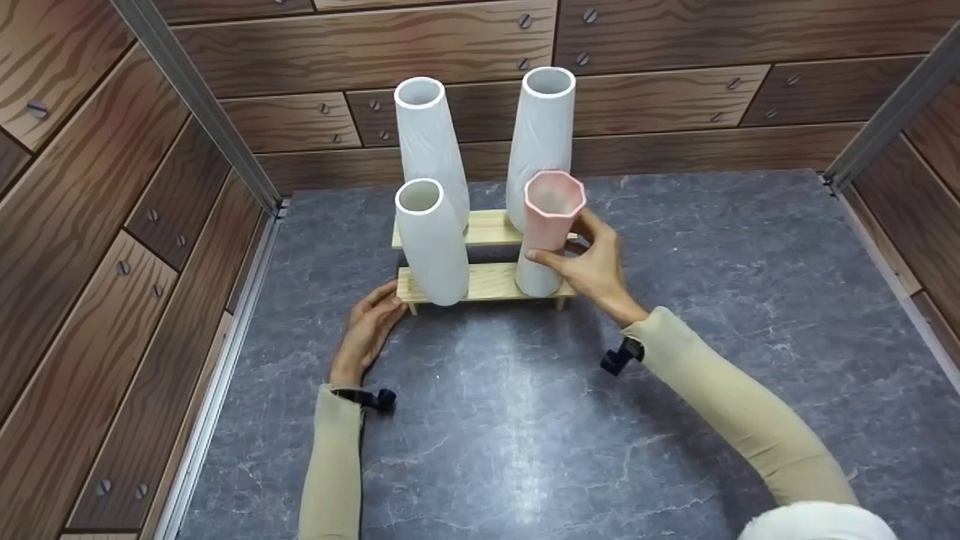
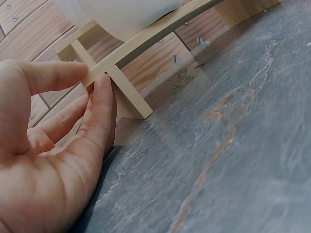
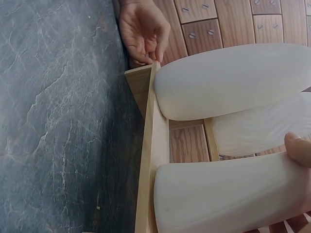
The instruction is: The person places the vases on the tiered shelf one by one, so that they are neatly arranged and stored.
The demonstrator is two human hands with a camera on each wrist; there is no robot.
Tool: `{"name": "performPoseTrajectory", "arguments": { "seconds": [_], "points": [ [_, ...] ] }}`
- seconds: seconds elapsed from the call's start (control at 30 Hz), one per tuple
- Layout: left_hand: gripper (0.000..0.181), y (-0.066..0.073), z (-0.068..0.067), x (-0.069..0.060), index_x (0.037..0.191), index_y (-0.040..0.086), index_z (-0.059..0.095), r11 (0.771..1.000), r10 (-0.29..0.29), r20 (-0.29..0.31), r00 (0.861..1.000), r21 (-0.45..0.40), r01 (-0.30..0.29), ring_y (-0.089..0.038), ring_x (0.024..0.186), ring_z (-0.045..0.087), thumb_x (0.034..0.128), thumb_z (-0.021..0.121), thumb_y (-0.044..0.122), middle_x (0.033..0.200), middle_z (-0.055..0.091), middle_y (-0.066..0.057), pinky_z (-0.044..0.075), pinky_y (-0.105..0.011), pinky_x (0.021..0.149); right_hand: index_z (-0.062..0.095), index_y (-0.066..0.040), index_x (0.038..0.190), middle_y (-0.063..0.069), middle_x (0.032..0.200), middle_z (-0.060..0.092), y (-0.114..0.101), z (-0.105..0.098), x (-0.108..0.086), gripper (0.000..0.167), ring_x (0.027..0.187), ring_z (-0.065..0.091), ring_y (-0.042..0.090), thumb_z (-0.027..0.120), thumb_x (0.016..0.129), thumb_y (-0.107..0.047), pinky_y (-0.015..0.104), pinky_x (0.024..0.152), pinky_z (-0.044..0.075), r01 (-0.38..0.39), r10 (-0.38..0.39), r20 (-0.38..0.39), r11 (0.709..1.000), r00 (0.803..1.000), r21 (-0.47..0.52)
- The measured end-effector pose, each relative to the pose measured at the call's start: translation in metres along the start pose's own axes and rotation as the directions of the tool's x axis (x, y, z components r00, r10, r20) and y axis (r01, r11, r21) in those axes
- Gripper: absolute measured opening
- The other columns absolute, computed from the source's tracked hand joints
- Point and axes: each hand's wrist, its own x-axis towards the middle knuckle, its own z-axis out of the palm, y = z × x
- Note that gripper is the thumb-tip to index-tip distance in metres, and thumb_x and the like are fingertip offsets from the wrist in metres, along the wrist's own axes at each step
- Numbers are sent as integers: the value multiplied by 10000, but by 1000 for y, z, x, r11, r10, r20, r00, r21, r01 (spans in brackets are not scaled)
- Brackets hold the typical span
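Observation:
A low two-step wooden stand (image 1: 491,282) carries several vases. My right hand (image 1: 598,266) grips a vase with a pink faceted top (image 1: 546,231) and a white lower part, upright at the front step's right end. At that step's left end stands a smooth white vase (image 1: 436,255). Two taller white vases, one left (image 1: 429,150) and one right (image 1: 541,127), stand on the back step. With thumb and fingers, my left hand (image 2: 63,145) pinches the stand's front left corner, above a slanted wooden leg (image 2: 130,94). The pink-topped vase hides some of my right fingers.
The stand is on a dark grey marbled tabletop (image 1: 480,435). Wood-patterned walls (image 1: 360,52) rise behind and at both sides, with metal corner rails (image 1: 206,105). A white rounded thing (image 1: 817,523) shows at the bottom right edge.

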Motion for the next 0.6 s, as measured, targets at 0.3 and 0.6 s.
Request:
{"name": "performPoseTrajectory", "arguments": {
  "seconds": [0.3,0.6],
  "points": [
    [519,0,0,0,1540,-133,446,1000,7,0,1000,-2,-7,-149,1159,703,1038,564,-76,1419,606,-197,593,-259,1046,709,2,1282,108,1159,736,1,6,-1,715,1023,705,195,1037,649,-51,395,898,671,20,-19,-25,999,1000,48],
    [520,-1,-1,0,1553,-121,435,1000,1,11,1000,-2,-1,-156,1182,696,1050,558,-70,1431,603,-183,589,-263,1057,712,-1,1274,116,1163,718,2,8,-1,698,1029,689,189,1033,655,-38,391,904,662,14,-13,-31,999,999,30]
  ]
}}
